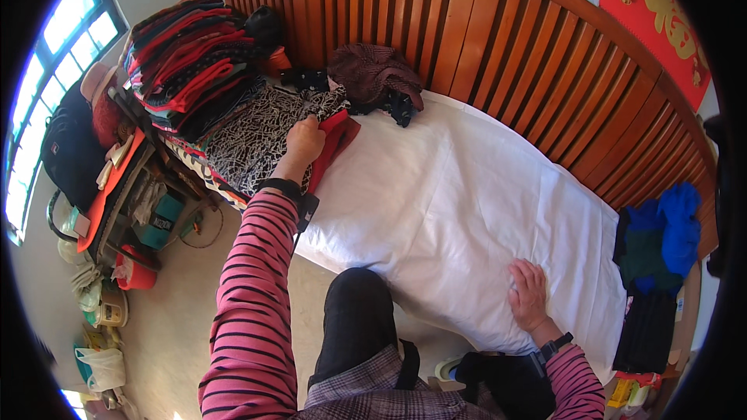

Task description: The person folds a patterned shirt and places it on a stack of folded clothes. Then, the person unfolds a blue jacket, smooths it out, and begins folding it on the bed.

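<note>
My left hand (305,141) reaches out to a black-and-white patterned garment (253,134) on top of a low pile at the bed's left end. Its fingers are curled down at the garment's right side; the fingertips are hidden. Red cloth (336,136) sticks out from beneath that garment, just right of the hand. My right hand (529,294) lies on the white sheet (467,202) near the bed's front edge, fingers stretched out and holding nothing.
A tall stack of folded dark and red clothes (191,62) stands behind the low pile. A crumpled maroon garment (375,74) lies by the slatted wooden headboard (443,23). Blue and dark clothes (677,225) sit at the right end. A cluttered table (117,194) stands left.
</note>
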A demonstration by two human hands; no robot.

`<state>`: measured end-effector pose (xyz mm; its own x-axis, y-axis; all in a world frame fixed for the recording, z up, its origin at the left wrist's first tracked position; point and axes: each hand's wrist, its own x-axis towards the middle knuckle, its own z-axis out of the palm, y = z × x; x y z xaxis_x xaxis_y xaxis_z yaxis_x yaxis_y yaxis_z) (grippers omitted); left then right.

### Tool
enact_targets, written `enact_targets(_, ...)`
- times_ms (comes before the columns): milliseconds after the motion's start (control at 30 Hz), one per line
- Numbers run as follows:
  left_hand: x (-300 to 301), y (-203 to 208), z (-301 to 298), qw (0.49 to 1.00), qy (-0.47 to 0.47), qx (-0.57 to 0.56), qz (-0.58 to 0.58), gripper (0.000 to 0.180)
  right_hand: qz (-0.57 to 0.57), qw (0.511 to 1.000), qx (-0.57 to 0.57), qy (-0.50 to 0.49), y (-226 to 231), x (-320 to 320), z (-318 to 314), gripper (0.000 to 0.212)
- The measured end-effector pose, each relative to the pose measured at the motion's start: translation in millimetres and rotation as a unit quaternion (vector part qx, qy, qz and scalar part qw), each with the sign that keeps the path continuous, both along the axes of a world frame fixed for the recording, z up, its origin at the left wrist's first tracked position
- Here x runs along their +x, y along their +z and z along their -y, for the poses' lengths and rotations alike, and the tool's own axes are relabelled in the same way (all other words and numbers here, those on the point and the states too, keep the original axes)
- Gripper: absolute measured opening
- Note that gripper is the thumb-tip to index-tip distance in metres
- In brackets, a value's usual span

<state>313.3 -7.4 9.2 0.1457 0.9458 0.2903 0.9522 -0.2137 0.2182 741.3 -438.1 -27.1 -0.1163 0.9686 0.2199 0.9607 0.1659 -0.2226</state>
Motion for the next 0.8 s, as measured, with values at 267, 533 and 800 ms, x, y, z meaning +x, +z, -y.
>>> enact_targets(267,31.2,-24.7,7.9,0.987,-0.007,0.023,-0.159,0.034,-0.005,1.0,-0.011,0.0,2.0,-0.9,-1.1,0.051)
enact_targets(533,53.6,-55.7,0.2,0.939,0.067,0.103,-0.323,0.04,-0.002,1.0,-0.015,0.006,1.0,-1.4,-1.0,0.052)
enact_targets(800,44.0,-38.5,13.9,0.976,-0.017,0.035,-0.215,0.033,-0.006,1.0,-0.014,0.009,1.6,-2.0,-0.7,0.052)
